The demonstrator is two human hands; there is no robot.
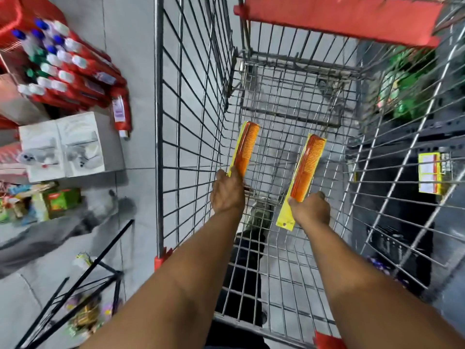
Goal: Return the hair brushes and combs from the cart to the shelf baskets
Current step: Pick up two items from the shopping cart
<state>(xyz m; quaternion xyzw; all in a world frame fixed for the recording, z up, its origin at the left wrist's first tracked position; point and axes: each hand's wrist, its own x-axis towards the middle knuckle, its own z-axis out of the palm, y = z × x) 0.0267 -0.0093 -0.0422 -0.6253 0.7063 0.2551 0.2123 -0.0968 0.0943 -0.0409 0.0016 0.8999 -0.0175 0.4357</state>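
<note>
Both my arms reach down into a wire shopping cart (pixel 191 122). My left hand (pixel 227 191) is shut on an orange comb on a yellow card (pixel 247 147), held near the cart's left wall. My right hand (pixel 310 210) is shut on a second orange comb on a yellow card (pixel 308 167), which points away from me over the cart's floor. Beyond these two combs, the cart's wire floor shows nothing lying on it. No shelf basket for combs is clearly in view.
Red bottles with white and blue caps (pixel 68 71) lie on the left, beside white boxes (pixel 68 147). A black wire rack (pixel 83 285) stands at the lower left. The cart's red handle bar (pixel 339 16) is at the top. Dark shelving with a yellow tag (pixel 430 172) is on the right.
</note>
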